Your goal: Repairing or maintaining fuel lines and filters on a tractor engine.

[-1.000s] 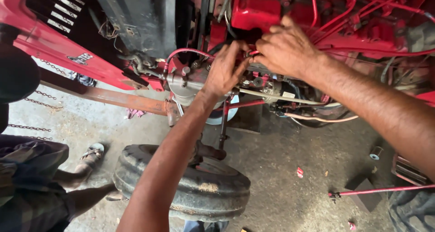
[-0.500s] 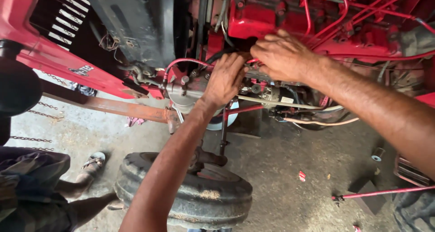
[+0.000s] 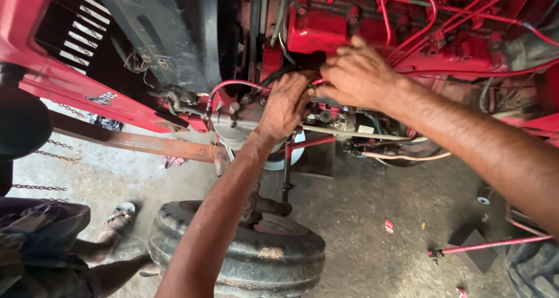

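With both hands together, my left hand [image 3: 285, 106] gripped the engine fitting [image 3: 317, 84] from below, right hand [image 3: 356, 74] from above.

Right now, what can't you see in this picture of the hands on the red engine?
- Head view: the left hand covers whatever its fingers grip.
- Head view: the right hand hides the part beneath it.
- Head view: the bottom edge cuts off the tyre.
- Head view: the small red scrap on the floor is too small to identify.
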